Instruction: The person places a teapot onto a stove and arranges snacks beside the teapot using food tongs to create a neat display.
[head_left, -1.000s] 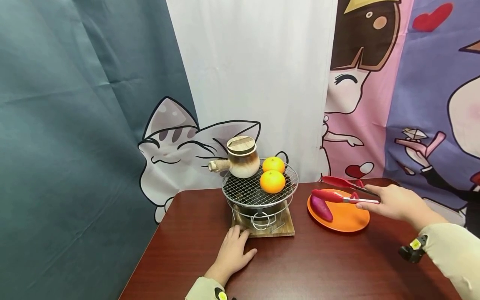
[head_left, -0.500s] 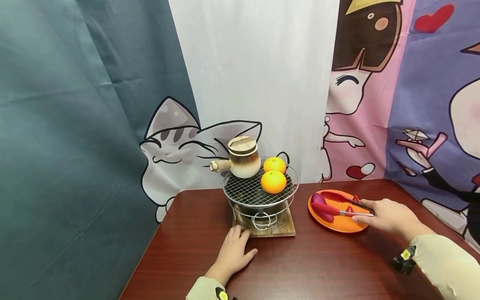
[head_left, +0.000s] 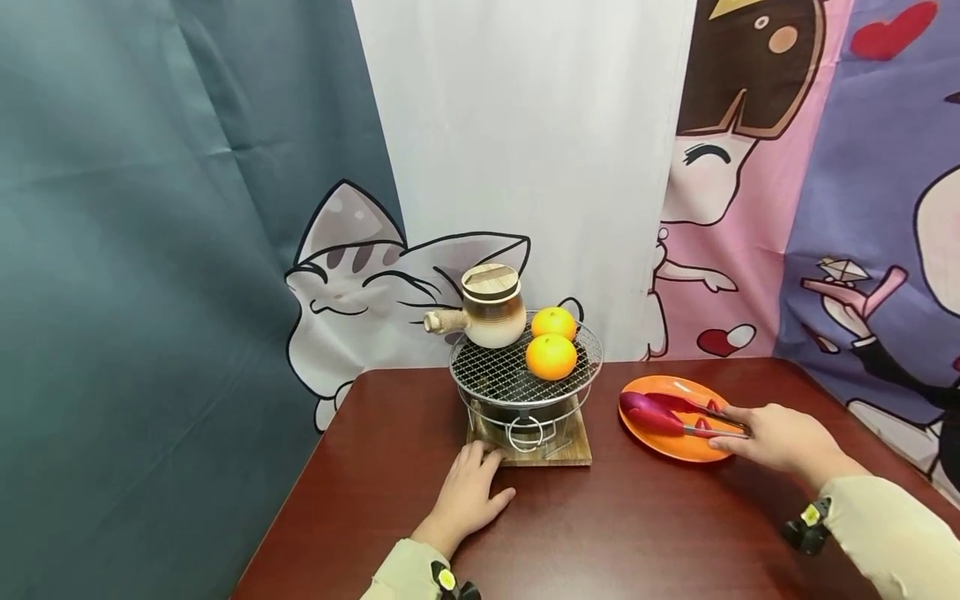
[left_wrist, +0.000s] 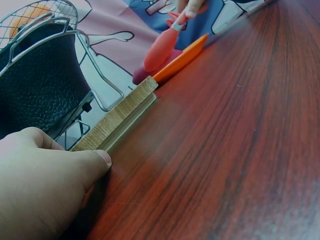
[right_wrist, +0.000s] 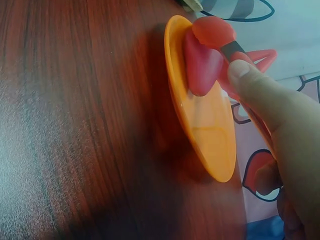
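Note:
My right hand (head_left: 733, 429) grips red tongs (head_left: 662, 421) by their handles, and the tong tips lie low over an orange plate (head_left: 693, 448) right of the stove. The tips close around a purple sweet potato (left_wrist: 141, 75) on the plate; in the head view they mostly hide it. In the right wrist view, my thumb (right_wrist: 255, 90) presses on the tongs (right_wrist: 210, 31) above the plate (right_wrist: 210, 135). My left hand (head_left: 468, 493) rests flat on the table, its fingertips touching the corner of the wooden board (head_left: 577, 452) under the stove.
A small charcoal stove with a wire grill (head_left: 495, 379) stands on the board. On the grill sit a lidded clay teapot (head_left: 491, 307) and two oranges (head_left: 551, 357). The dark wooden table (head_left: 637, 533) ends at a cartoon-printed curtain behind.
My right hand lowered the open tongs from above the plate down onto it, and their tips closed in on the sweet potato. My left hand stayed put.

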